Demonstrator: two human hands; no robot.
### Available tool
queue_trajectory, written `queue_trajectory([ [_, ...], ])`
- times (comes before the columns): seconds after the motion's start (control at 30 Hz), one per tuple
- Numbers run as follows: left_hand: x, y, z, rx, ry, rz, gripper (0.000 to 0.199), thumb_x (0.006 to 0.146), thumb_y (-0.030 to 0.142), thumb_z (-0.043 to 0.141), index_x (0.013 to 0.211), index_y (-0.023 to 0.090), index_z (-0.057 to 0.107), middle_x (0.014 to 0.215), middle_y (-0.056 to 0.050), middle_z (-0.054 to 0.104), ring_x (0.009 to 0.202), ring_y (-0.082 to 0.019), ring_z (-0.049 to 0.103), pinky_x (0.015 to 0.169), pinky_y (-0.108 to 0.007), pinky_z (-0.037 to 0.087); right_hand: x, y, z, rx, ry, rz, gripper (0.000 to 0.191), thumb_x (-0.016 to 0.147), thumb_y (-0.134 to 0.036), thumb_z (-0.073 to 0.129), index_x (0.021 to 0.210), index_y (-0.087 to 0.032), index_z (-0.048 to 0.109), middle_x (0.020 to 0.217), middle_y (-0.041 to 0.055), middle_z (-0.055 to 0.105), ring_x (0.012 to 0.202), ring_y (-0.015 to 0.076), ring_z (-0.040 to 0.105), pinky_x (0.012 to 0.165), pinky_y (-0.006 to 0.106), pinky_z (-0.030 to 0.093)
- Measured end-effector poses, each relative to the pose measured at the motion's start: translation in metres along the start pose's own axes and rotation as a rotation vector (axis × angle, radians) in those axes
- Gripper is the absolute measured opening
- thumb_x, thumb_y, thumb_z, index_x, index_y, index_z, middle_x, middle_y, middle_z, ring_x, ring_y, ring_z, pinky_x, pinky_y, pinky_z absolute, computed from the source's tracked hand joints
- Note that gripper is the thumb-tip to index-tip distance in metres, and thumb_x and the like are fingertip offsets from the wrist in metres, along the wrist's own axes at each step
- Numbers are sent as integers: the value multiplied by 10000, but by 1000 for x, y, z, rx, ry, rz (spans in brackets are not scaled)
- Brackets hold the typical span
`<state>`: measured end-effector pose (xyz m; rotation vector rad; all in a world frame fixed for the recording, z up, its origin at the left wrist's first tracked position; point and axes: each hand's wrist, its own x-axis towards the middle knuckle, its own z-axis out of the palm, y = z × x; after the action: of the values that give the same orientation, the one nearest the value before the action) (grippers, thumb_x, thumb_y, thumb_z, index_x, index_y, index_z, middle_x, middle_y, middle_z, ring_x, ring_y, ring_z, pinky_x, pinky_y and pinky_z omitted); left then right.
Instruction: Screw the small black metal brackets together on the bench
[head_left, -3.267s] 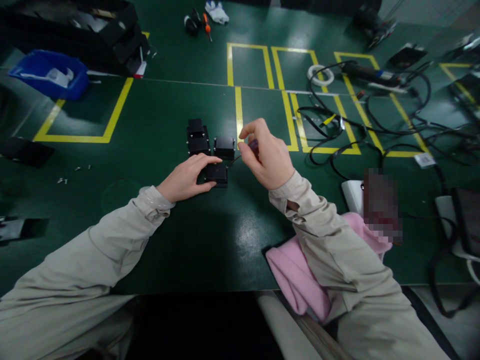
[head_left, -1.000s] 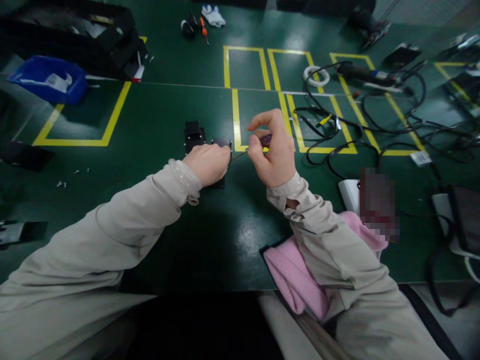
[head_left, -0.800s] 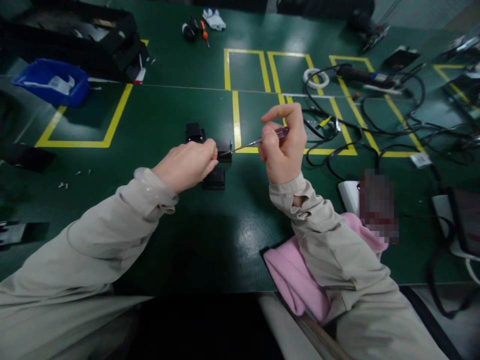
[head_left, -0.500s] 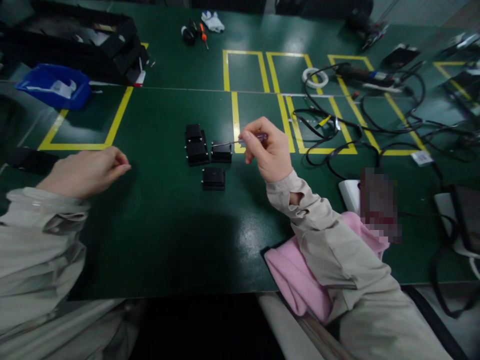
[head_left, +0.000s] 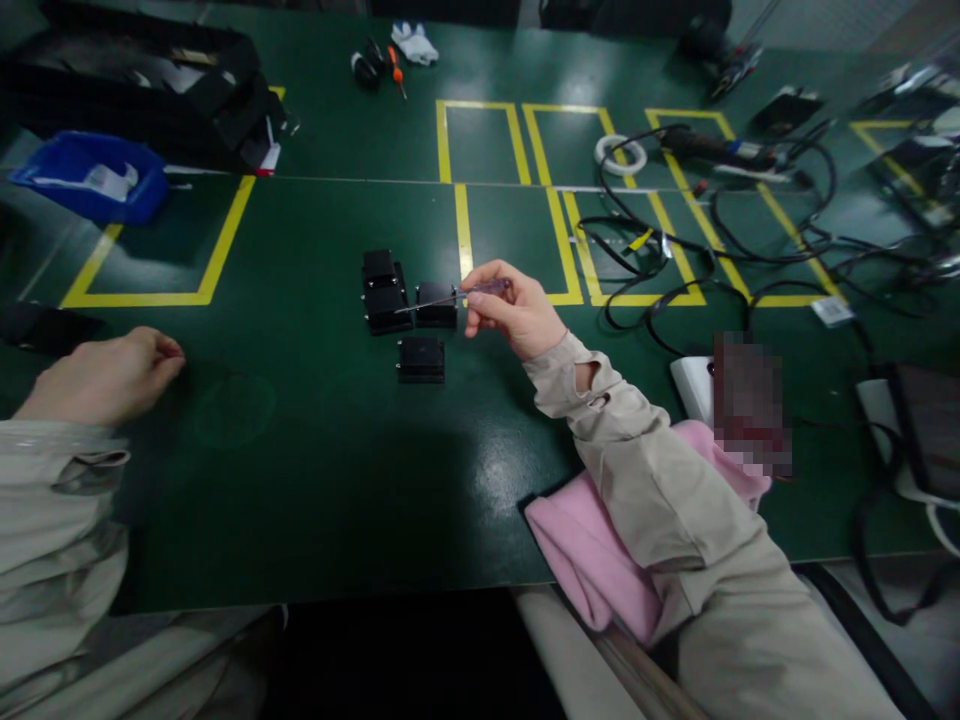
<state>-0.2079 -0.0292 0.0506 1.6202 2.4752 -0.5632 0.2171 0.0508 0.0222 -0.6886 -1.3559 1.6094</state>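
The green table [head_left: 337, 470] spreads under everything, with a pink cloth [head_left: 592, 560] at its near edge to the right and a blue bin [head_left: 142, 200] at the far left. The left hand [head_left: 105, 375] is out to the left, well apart from the blocks — fingers curled, but too blurred for me to tell whether they pinch anything. The right hand [head_left: 521, 315] is just right of the black blocks: a left pair [head_left: 384, 300], a middle block [head_left: 437, 316] beside it, and a front block [head_left: 421, 357] nearer the person. That hand grips a purple-handled screwdriver [head_left: 484, 288], its shaft slanting across the middle block towards the left pair. Bright fasteners [head_left: 399, 366] dot the blocks' edges. I'd judge screwdriver work on these is in hand — the next move calls for steadying a block and squaring the tip
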Motion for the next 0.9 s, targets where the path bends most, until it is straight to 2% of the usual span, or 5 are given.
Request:
queue_trajectory([
  [0.23,-36,44,-18,19,343,216,317,974,434,452,1148,199,575,1002,-55,681,727,-185,555,577,-252,335,4,3,-3,97,33,43,443,670,-421,830,922,-168,568,580,-86,675,497,47,634,501,161,539],
  [0.37,-54,91,-33,-81,437,781,277,1016,330,430,1204,178,564,1168,-87,639,1014,-218,631,718,-287,501,5,3,-4,121,69,36,484,640,-454,850,911,-169,567,565,-101,664,482,42,620,504,168,549],
  [0.5,-59,136,-38,-103,474,1124,416,998,198,356,1367,235,546,1313,-102,612,1116,-254,620,882,-394,551,5,3,-7,122,77,29,491,652,-466,846,919,-170,560,563,-101,666,470,44,618,501,162,533],
  [0.7,-57,178,-47,113,374,1277,718,901,-2,327,1475,407,466,1535,-32,476,1230,-280,597,918,-429,551,5,4,-10,123,95,12,506,649,-489,843,920,-177,552,557,-101,663,466,43,611,494,155,515],
  [0.9,-62,188,-59,176,175,1174,590,926,84,465,1466,321,466,1516,-57,472,1236,-255,613,875,-346,574,5,4,-10,97,102,21,502,653,-504,836,921,-190,550,557,-111,654,464,38,602,500,161,504],
])
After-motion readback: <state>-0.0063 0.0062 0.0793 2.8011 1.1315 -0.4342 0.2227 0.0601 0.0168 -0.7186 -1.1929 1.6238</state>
